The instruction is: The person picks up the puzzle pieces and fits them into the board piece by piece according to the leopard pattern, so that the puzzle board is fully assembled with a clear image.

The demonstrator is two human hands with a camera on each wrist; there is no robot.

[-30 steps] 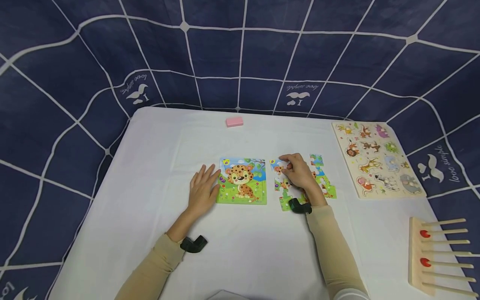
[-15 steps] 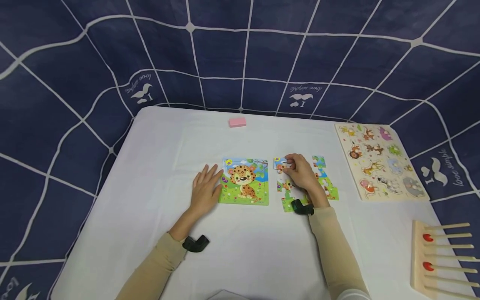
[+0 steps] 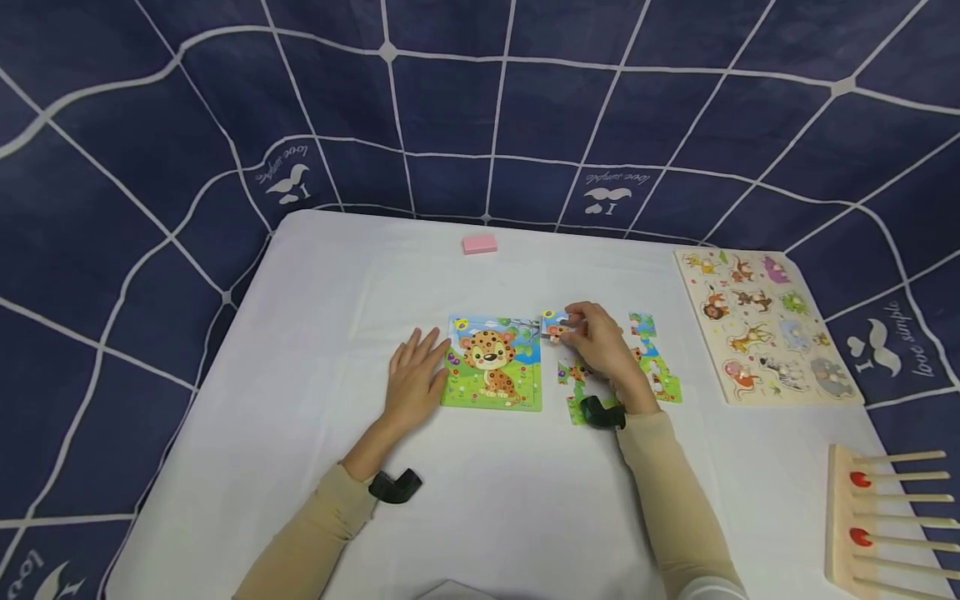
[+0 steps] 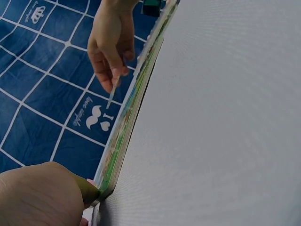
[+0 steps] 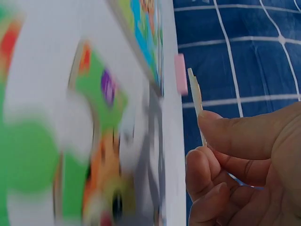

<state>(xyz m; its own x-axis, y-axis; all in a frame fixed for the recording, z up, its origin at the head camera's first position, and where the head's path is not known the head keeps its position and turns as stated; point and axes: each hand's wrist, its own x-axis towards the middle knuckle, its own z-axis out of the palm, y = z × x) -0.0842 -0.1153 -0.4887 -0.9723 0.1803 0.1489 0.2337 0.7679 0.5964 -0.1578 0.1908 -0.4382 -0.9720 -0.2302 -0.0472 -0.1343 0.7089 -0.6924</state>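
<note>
A piece (image 3: 552,323) is pinched by right hand (image 3: 602,343), board (image 3: 471,390) touched by outspread left hand (image 3: 414,379), block (image 3: 480,244) seen near table's (image 3: 360,258) far edge.

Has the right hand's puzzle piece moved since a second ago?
Yes: in the head view, the puzzle piece has moved left, closer to the leopard board.

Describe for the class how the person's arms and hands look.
A long beige fabric sleeve covers the left forearm, a matching beige sleeve the right. A small black angular device sits at the left wrist, a similar black device at the right. The left hand and right hand are bare, without gloves.
</note>
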